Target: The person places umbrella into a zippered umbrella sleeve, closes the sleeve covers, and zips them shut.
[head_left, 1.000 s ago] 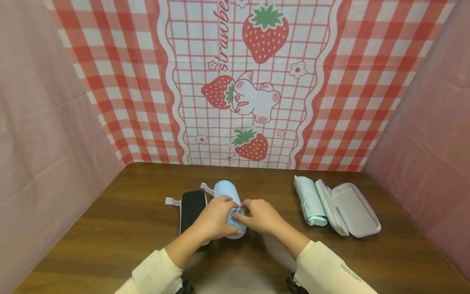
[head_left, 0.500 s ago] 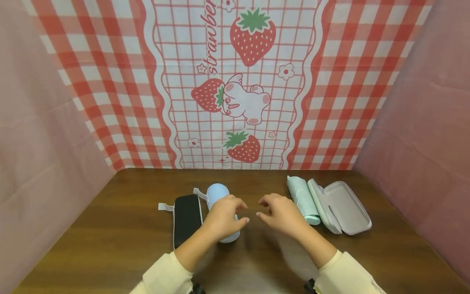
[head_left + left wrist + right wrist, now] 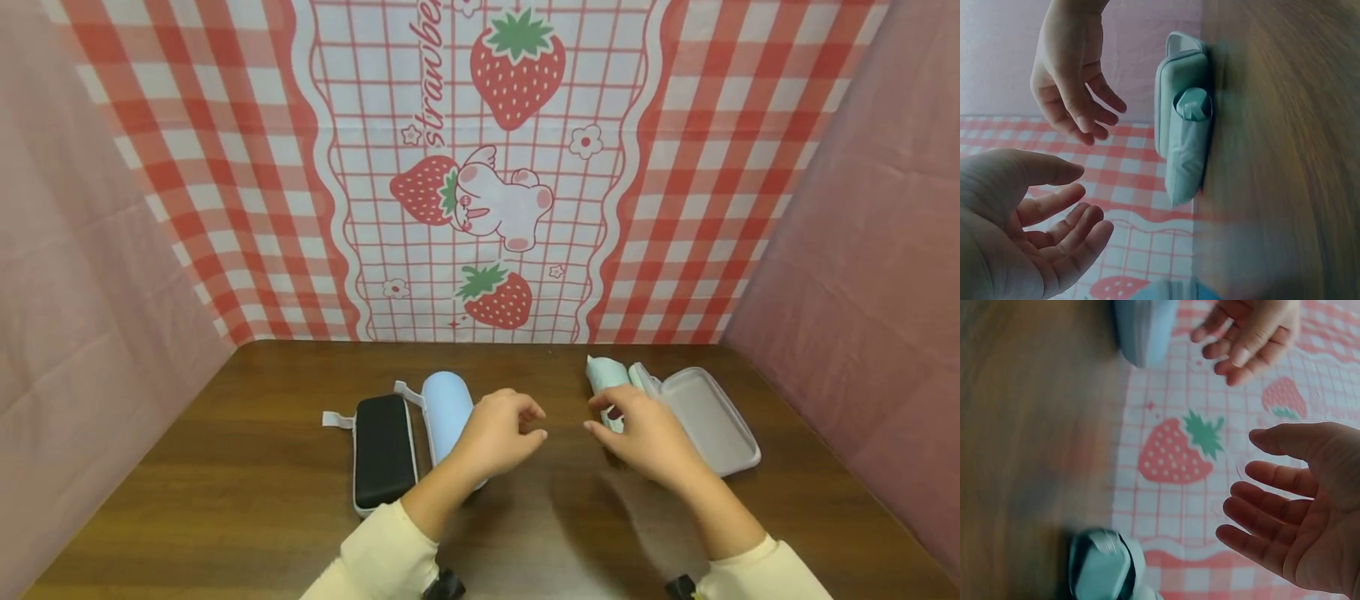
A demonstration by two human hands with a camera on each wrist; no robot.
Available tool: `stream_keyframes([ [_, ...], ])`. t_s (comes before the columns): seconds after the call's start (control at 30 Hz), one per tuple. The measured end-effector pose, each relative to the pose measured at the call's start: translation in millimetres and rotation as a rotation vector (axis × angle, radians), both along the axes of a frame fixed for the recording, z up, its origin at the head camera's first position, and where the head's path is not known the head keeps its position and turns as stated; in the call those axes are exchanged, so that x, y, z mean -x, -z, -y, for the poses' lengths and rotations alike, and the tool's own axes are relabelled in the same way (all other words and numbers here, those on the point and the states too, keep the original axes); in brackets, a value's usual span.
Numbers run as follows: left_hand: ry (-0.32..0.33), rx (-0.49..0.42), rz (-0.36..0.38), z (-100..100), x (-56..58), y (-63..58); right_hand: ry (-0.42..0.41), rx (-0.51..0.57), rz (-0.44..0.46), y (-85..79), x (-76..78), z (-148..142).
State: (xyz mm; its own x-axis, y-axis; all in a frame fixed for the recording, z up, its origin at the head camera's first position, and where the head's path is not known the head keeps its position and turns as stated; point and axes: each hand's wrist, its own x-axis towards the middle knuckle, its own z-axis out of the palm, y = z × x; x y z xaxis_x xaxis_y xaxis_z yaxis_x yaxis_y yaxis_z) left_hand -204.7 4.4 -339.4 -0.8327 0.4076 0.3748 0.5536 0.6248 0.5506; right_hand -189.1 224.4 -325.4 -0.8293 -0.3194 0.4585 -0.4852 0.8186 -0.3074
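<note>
My left hand (image 3: 501, 429) hovers above the table just right of a light blue zip case (image 3: 446, 410), fingers loosely bent and holding nothing. Part of that case is hidden behind the hand and forearm. Facing it, my right hand (image 3: 647, 432) is also loose and holds nothing. It overlaps a mint folding umbrella (image 3: 605, 373) in a cloth sleeve in the head view. In the left wrist view the umbrella's hard end (image 3: 1194, 103) pokes out of the sleeve, beside the mint hard case (image 3: 1172, 75). That case's lid lies unfolded, showing its grey inside (image 3: 708, 421).
Left of the blue case lies a black zip case (image 3: 384, 454) with a grey pull strap (image 3: 337, 420). Behind the brown wooden table (image 3: 247, 450) hangs a strawberry-print cloth (image 3: 510, 150), and pink curtains (image 3: 847, 275) flank it.
My hands have come off the blue case and moved to the right, rising with loosely bent fingers. The cases and the umbrella stay where they were.
</note>
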Motion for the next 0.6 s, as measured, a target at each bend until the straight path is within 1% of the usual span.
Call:
stream_keyframes([
  [0.17, 0.006, -0.05, 0.06, -14.2, 5.5, 3.7, 0.028, 0.052, 0.014, -7.1, -4.4, -23.2],
  [0.27, -0.003, -0.083, 0.085, -22.7, 7.9, 7.5, 0.055, 0.056, -0.015, -7.2, -4.4, -36.7],
  [0.4, -0.018, -0.156, 0.132, -32.5, 9.8, 8.2, 0.088, 0.042, -0.061, -7.4, -4.3, -51.3],
  [0.47, -0.028, -0.197, 0.16, -37.5, 10.9, 7.9, 0.088, 0.035, -0.086, -6.9, -3.6, -58.0],
  [0.6, -0.062, -0.256, 0.215, -49.2, 14.3, 10.6, 0.056, 0.015, -0.127, -3.5, 1.6, -70.8],
])
